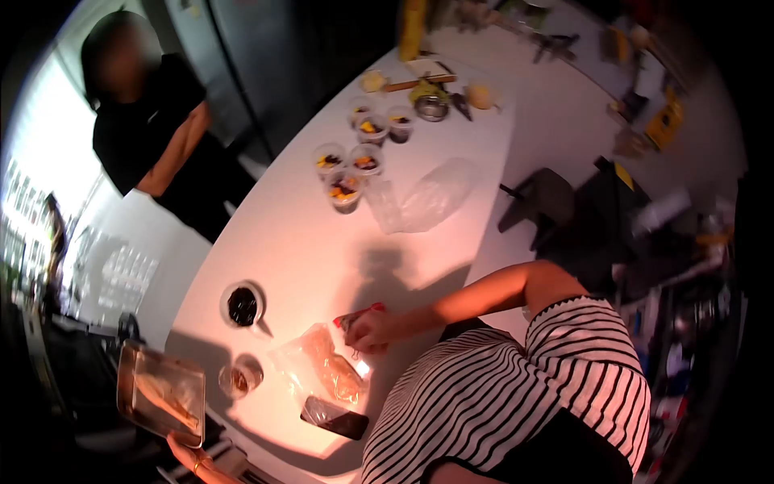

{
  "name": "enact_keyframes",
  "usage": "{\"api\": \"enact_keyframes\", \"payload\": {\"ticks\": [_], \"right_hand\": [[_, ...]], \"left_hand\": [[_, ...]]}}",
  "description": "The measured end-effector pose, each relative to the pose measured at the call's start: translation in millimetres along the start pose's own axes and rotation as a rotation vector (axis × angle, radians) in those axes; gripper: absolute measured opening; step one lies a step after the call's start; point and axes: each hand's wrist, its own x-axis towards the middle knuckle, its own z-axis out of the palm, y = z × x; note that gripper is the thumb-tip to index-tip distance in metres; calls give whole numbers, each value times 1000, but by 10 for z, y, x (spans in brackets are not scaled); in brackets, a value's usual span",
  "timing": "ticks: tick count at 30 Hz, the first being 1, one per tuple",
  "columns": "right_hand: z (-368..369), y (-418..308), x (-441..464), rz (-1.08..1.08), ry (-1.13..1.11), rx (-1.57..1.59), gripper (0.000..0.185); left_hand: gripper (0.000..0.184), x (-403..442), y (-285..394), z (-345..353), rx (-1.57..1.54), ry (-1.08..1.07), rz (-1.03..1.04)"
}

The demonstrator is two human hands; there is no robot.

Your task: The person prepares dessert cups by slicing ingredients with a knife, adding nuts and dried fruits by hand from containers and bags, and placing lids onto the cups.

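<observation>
My left hand (190, 454), at the bottom left, grips the edge of a rectangular metal tray (126, 379). A long pale piece of food (165, 399) lies in the tray; its kind is unclear. Over the table, my right hand (369, 331) is closed around a small object with red parts (343, 321), mostly covered by the fingers. Just below that hand lies a clear plastic bag (326, 363) with something orange-pink inside. A dark phone (334, 417) rests against the bag's lower end. A bright white spot shows near my right hand.
On the white table (298, 266) stand a white jug of dark contents (242, 306) and a clear cup (240, 377). Farther off are several filled cups (344, 192), a crumpled plastic bag (442, 196) and a strainer (431, 107). A person (153, 121) stands across the table, arms folded.
</observation>
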Motion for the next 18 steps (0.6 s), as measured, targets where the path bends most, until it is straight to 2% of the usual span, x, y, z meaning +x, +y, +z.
{"api": "enact_keyframes", "payload": {"ticks": [1,3,4,5,7,8,10,11,12,15,17,18], "right_hand": [[-87,348,-205,103,231,15,20],[-317,641,-765,320,437,-204,18],[-402,827,-994,332,528,-183,18],[-474,1008,-1254,473,631,-102,18],[-503,1127,-1583,620,821,45,19],[-520,1270,-1717,637,830,46,19],[-570,1616,-1879,629,1096,262,19],[-600,1729,-1918,661,1178,282,18],[-629,1782,-1946,700,1216,316,17],[-813,1807,-1968,721,1257,268,15],[-1068,1886,-1945,641,1303,189,14],[-1218,1883,-1929,601,1355,224,13]], "left_hand": [[37,463,-213,-395,90,-191,-23],[36,559,-339,108,59,82,-81],[38,265,-335,709,12,499,-87],[36,416,-506,725,-6,549,-103],[33,630,-720,621,48,451,-158],[32,684,-851,546,91,369,-201],[36,855,-1061,400,173,193,-279],[40,1000,-1198,379,208,88,-315],[36,1203,-1329,240,214,16,-361],[33,1220,-1439,400,210,50,-348],[32,956,-1219,623,496,71,-340],[32,956,-1238,502,504,92,-339]]}}
